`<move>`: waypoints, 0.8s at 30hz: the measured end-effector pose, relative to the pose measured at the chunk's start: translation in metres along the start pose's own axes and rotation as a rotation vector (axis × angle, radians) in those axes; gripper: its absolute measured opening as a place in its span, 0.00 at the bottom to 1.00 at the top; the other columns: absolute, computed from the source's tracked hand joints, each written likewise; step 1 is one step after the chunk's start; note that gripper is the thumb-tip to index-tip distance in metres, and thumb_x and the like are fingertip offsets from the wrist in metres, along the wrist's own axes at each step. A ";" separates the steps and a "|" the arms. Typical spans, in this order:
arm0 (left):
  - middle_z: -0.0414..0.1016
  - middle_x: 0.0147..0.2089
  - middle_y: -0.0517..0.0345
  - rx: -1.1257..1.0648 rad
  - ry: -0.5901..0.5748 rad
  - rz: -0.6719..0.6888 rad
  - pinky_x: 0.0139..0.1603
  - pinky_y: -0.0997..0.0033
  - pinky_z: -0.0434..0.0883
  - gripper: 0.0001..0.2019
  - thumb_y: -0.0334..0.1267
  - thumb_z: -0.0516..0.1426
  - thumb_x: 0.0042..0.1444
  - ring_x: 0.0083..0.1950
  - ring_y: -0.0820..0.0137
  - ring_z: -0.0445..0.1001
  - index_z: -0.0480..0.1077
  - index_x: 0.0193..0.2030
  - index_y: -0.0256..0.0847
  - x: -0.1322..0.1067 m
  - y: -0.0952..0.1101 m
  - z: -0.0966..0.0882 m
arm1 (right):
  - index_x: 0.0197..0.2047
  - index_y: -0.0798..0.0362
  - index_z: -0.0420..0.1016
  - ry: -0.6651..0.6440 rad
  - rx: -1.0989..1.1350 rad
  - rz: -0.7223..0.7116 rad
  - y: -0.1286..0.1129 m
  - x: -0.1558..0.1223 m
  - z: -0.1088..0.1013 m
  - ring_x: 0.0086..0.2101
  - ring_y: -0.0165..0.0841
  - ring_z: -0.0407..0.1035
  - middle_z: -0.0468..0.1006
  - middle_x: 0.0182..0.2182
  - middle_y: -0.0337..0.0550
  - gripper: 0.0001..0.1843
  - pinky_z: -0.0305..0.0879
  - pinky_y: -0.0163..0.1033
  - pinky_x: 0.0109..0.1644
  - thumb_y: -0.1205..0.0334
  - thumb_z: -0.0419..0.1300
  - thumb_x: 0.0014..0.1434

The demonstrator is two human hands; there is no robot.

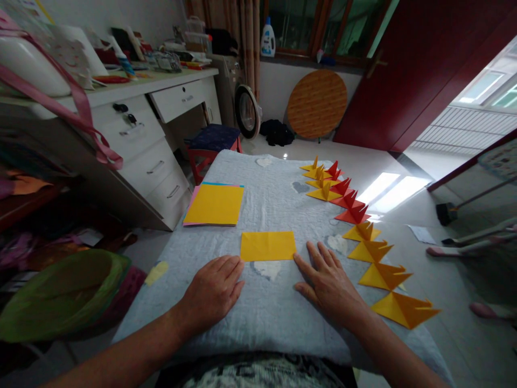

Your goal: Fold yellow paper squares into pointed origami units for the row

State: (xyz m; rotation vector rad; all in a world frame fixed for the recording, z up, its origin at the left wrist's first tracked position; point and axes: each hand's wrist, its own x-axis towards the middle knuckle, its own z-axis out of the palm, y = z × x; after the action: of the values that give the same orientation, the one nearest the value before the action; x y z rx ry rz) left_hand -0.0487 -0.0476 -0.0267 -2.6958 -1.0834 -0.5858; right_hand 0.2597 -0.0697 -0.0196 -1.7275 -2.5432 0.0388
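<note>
A sheet of yellow paper [268,246], folded to a rectangle, lies flat on the cloth-covered table before me. At its lower left corner are the fingertips of my left hand [213,285]; the fingers are bent and close together, with the thumb apart and no grip on the paper. My right hand [328,283] lies palm down with fingers spread, its index fingertip at the lower right corner. Folded yellow paper cranes [369,251] and red paper cranes [352,207] stand along the table's right side. To the left rests a stack of coloured square paper [216,205], yellow on top.
The pale blue tablecloth [266,323] reaches my lap. A green-lined bin [60,293] stands at the left, below a white desk [133,129]. Beyond the table are a stool [214,137], a washing machine [228,75] and a round wooden tabletop [318,102].
</note>
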 end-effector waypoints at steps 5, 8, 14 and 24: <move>0.78 0.47 0.45 -0.041 0.021 -0.017 0.50 0.57 0.76 0.12 0.33 0.53 0.62 0.48 0.58 0.76 0.73 0.49 0.35 0.000 -0.001 0.000 | 0.66 0.47 0.67 0.011 -0.025 0.030 0.004 -0.004 -0.002 0.66 0.60 0.52 0.61 0.67 0.60 0.30 0.57 0.63 0.64 0.49 0.61 0.63; 0.78 0.47 0.46 -0.092 -0.004 -0.045 0.49 0.57 0.76 0.11 0.33 0.53 0.62 0.47 0.59 0.76 0.74 0.48 0.36 0.001 -0.004 -0.002 | 0.60 0.49 0.74 -0.011 -0.019 0.070 0.002 0.004 -0.014 0.63 0.55 0.60 0.68 0.63 0.58 0.22 0.59 0.60 0.64 0.52 0.58 0.65; 0.76 0.55 0.46 -0.252 -0.085 -0.240 0.56 0.58 0.74 0.18 0.38 0.54 0.63 0.54 0.59 0.75 0.68 0.58 0.37 0.025 -0.015 -0.003 | 0.56 0.54 0.73 -0.154 0.136 0.133 -0.004 0.045 -0.045 0.51 0.47 0.72 0.78 0.50 0.55 0.20 0.66 0.51 0.56 0.57 0.60 0.63; 0.65 0.67 0.38 -0.270 -0.182 -0.266 0.69 0.45 0.59 0.41 0.50 0.65 0.51 0.68 0.49 0.61 0.57 0.69 0.36 0.058 -0.015 0.026 | 0.64 0.55 0.64 0.018 0.468 0.127 0.000 0.087 -0.011 0.49 0.42 0.68 0.73 0.50 0.52 0.34 0.65 0.48 0.56 0.66 0.64 0.54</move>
State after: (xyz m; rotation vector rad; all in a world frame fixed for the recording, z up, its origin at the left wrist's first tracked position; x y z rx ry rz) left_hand -0.0132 0.0074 -0.0255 -2.9011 -1.5298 -0.5725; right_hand 0.2285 0.0111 -0.0047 -1.6756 -2.1721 0.5708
